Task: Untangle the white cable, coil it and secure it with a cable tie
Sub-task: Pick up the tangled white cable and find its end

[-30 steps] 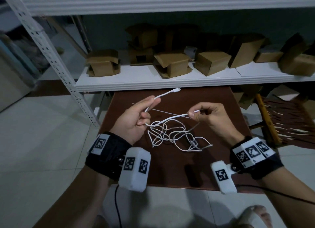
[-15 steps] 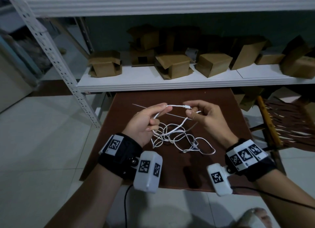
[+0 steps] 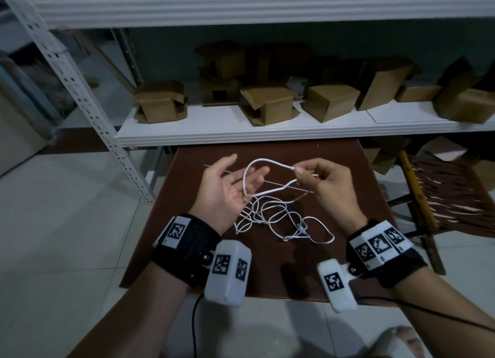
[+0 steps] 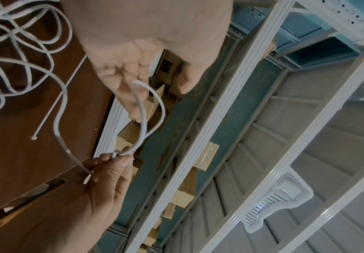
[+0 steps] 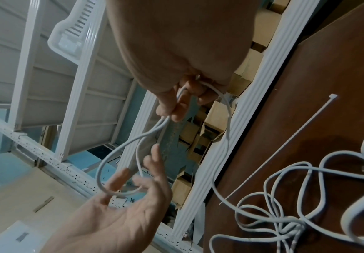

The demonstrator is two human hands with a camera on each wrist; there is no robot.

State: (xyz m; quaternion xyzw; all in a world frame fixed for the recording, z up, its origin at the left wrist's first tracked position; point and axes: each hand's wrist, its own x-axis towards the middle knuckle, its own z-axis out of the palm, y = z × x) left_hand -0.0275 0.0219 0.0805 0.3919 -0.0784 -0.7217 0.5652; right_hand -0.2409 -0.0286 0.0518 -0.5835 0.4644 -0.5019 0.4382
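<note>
Head looks down; wrist views look up, sharing the shelving [image 3: 241, 12].

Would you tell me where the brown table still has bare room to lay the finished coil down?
The brown table is bare along its near edge, between the tangled white cable and the wrists, and along the far strip under the white shelf. The middle is crowded: the left hand, right hand, cable loops and cable tie fill it.

Both bare forearms wear black wrist straps [image 3: 184, 246] carrying white blocks with black square-patterned markers [image 3: 229, 273], a thin black cable [image 3: 195, 328] trailing from each.
</note>
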